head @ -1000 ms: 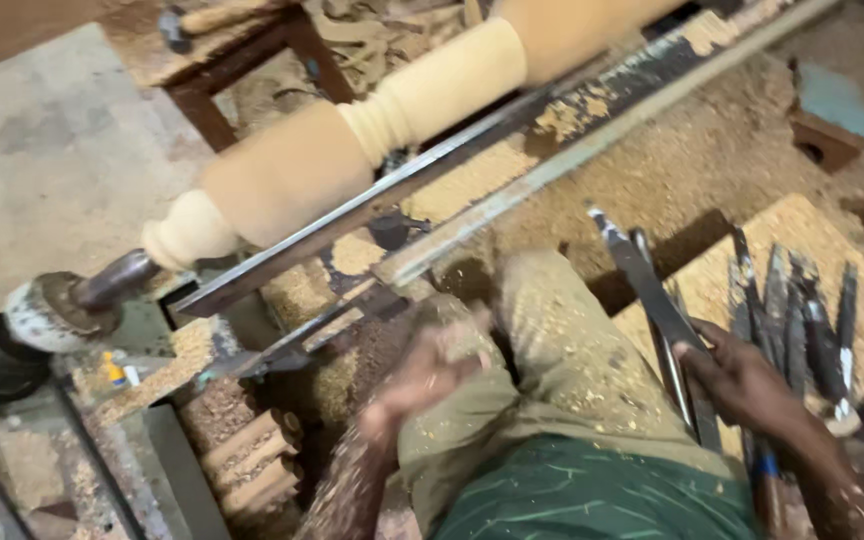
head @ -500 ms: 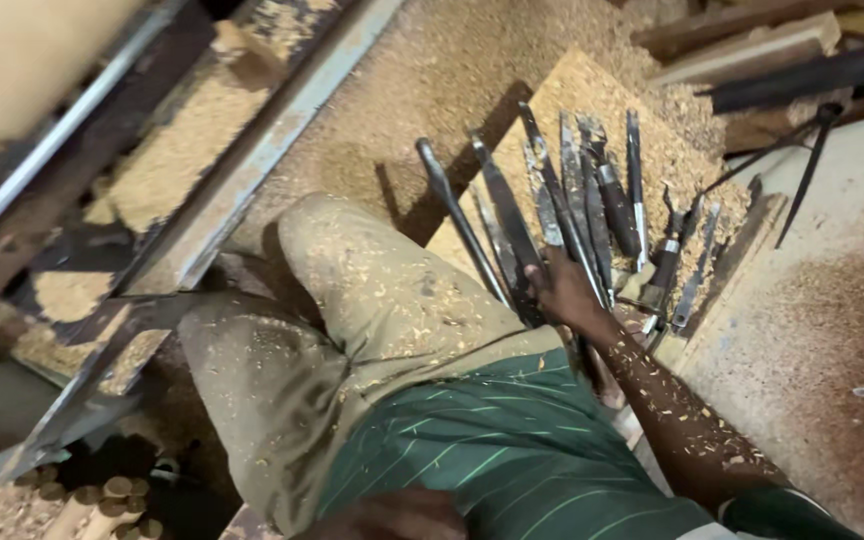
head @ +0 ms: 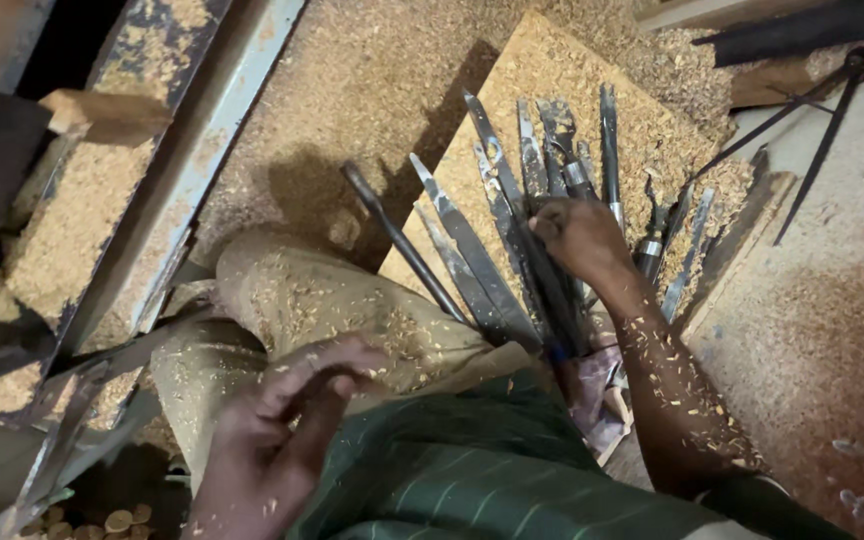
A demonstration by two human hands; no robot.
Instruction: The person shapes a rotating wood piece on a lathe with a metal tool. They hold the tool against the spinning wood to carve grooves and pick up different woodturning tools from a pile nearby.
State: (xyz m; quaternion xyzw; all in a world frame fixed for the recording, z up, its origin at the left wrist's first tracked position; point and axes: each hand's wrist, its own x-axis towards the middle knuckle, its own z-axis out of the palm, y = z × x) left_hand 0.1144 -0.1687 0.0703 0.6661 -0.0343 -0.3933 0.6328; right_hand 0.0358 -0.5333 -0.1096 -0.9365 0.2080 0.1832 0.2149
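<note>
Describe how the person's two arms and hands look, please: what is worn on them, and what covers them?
Both hands are bare: no gloves, rings or watch show. The left hand and the right hand carry pale wood shavings, thickest along the bare right forearm. No sleeve reaches either forearm in view. The person wears a dark green shirt with thin pale stripes and dusty khaki trousers.

Head camera looks steeply down, close above the lap.

A sawdust-covered board (head: 592,70) carries a fanned row of metal chisels (head: 512,240).
</note>
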